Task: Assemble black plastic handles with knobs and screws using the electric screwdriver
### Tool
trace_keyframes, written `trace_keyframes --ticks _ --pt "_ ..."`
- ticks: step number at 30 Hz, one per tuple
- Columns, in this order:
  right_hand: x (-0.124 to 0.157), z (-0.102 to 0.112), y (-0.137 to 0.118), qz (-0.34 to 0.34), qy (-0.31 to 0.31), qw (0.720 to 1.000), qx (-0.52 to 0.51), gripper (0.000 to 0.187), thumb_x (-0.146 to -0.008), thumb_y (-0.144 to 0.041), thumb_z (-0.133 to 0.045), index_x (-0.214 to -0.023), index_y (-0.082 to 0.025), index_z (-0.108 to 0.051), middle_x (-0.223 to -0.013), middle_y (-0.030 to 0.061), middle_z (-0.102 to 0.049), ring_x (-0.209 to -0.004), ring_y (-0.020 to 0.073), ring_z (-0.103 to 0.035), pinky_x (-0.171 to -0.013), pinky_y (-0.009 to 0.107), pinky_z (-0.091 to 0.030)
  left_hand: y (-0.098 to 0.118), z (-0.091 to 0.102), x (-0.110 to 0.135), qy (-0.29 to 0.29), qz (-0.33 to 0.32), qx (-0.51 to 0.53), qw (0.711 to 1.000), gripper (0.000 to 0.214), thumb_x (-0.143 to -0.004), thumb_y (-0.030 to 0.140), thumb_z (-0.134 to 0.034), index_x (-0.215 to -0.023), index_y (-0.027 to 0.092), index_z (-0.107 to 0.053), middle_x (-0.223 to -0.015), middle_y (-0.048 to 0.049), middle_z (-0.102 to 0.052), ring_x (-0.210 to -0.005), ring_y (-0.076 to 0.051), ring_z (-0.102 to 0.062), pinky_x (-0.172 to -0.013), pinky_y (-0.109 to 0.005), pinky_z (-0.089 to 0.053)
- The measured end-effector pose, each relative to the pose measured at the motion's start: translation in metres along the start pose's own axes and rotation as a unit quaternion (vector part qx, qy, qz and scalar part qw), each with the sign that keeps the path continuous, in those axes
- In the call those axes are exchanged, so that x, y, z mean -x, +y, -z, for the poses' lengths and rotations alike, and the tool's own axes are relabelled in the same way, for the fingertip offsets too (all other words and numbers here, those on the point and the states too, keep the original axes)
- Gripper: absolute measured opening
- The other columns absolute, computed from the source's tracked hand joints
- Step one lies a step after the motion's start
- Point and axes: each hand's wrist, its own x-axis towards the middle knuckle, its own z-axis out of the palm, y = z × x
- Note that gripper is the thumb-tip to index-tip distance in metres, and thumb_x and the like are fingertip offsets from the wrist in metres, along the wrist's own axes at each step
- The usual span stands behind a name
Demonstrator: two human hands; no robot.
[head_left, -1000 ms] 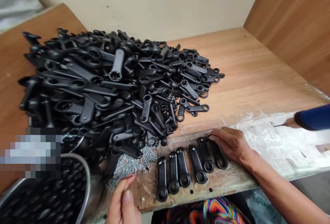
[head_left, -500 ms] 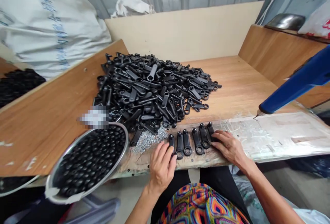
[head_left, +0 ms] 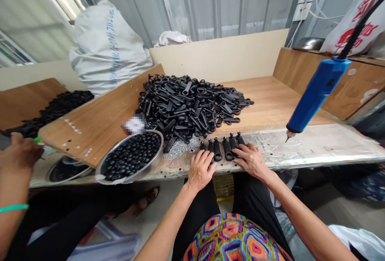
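A short row of black crank handles [head_left: 217, 150] lies side by side near the table's front edge, ring ends toward me and pegs pointing away. My left hand [head_left: 201, 168] bends over the row's left end, fingers and thumb on the handles there and covering their lower parts. At the right end, the fingers of my right hand [head_left: 252, 160] press on the outermost handles and hide their rings. Small silver screws [head_left: 180, 147] lie scattered beyond my left hand. Behind them rises a big heap of black crank handles [head_left: 180, 104].
A metal bowl [head_left: 100, 177] of black knobs [head_left: 132, 154] stands left of the screws. A blue electric screwdriver [head_left: 315, 92] hangs at the right, bit downward. At far left, a co-worker's hand [head_left: 19, 152] is beside another black heap [head_left: 64, 106]. A white sack [head_left: 111, 48] stands behind.
The view has swung left and up, bringing the co-worker's hand into sight. My left hand has shifted onto the left handles, and my right hand reaches further over the right ones.
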Motion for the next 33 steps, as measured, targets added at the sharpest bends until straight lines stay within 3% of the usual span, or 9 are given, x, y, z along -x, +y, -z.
trace_keyframes --ticks 6,11,15,22,27,33 --pt "0.0 0.0 0.004 0.006 0.019 0.999 -0.034 0.035 -0.081 -0.03 -0.057 -0.116 -0.027 -0.059 -0.116 0.0056 -0.059 -0.103 0.026 -0.05 -0.089 0.04 -0.042 0.008 0.005 -0.012 -0.008 -0.046 0.01 0.999 0.033 -0.085 0.029 -0.05 -0.115 0.016 -0.054 -0.112 -0.01 -0.061 -0.112 -0.028 -0.047 -0.092 -0.045 -0.034" --pt "-0.003 -0.008 0.007 -0.041 0.056 0.996 -0.055 0.041 -0.079 -0.016 -0.051 -0.12 -0.017 -0.056 -0.118 0.0104 -0.056 -0.1 0.0224 -0.055 -0.085 0.034 -0.046 0.027 -0.008 -0.03 -0.039 -0.122 0.028 0.991 0.035 -0.084 0.016 -0.045 -0.117 0.02 -0.053 -0.112 -0.0075 -0.06 -0.113 -0.025 -0.046 -0.093 -0.044 -0.033" --pt "-0.003 -0.011 0.007 -0.057 0.061 0.995 -0.052 0.038 -0.079 -0.01 -0.046 -0.114 -0.018 -0.059 -0.115 0.011 -0.057 -0.098 0.0223 -0.056 -0.083 0.034 -0.047 0.036 -0.017 -0.042 -0.05 -0.155 0.045 0.986 0.032 -0.083 0.009 -0.041 -0.11 0.017 -0.057 -0.101 -0.0076 -0.062 -0.104 -0.021 -0.05 -0.088 -0.04 -0.036" --pt "-0.001 -0.003 -0.006 -0.03 0.062 0.998 0.003 0.03 -0.082 -0.014 -0.051 -0.107 -0.026 -0.063 -0.11 0.009 -0.056 -0.104 0.0262 -0.045 -0.085 0.04 -0.042 0.029 -0.01 -0.048 -0.072 -0.157 0.073 0.982 0.027 -0.086 0.009 -0.035 -0.098 0.015 -0.058 -0.08 -0.0053 -0.06 -0.085 -0.018 -0.051 -0.079 -0.036 -0.037" --pt "-0.005 0.002 -0.01 -0.027 0.033 0.998 0.055 0.025 -0.081 -0.019 -0.055 -0.103 -0.026 -0.064 -0.106 0.0096 -0.056 -0.098 0.0275 -0.045 -0.079 0.04 -0.039 0.019 -0.001 -0.052 -0.113 -0.176 0.093 0.973 0.029 -0.086 0.008 -0.035 -0.103 0.016 -0.057 -0.078 -0.0042 -0.059 -0.081 -0.016 -0.05 -0.075 -0.033 -0.037" --pt "-0.009 0.004 -0.003 0.011 -0.004 1.0 0.01 0.021 -0.085 -0.017 -0.05 -0.098 -0.024 -0.065 -0.1 0.0076 -0.06 -0.096 0.0243 -0.046 -0.082 0.038 -0.04 0.017 0.006 -0.049 -0.123 -0.181 0.127 0.967 0.031 -0.086 0.008 -0.036 -0.109 0.016 -0.056 -0.087 -0.0056 -0.063 -0.089 -0.016 -0.054 -0.078 -0.032 -0.039"
